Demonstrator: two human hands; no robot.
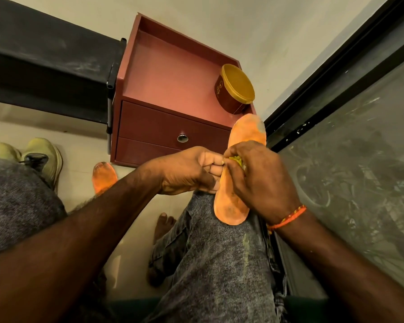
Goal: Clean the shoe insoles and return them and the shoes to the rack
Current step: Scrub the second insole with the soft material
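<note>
An orange insole [231, 206] with grey dirt marks lies along my right knee, its toe end pointing away from me. My left hand [187, 171] grips its left edge with curled fingers. My right hand [259, 180] lies over the middle of the insole, fingers curled round a small yellow-green cloth or sponge [237, 160] pressed onto it. A second orange insole [103, 177] lies on the floor to the left, partly hidden by my left arm. A pair of pale green shoes [33, 157] stands on the floor at far left.
A maroon bedside cabinet [170, 89] with a drawer stands straight ahead, a round tub with a gold lid [234, 89] on its top. A dark bench or bed frame [44, 66] runs at left. A dirty glass panel in a black frame [350, 159] closes off the right.
</note>
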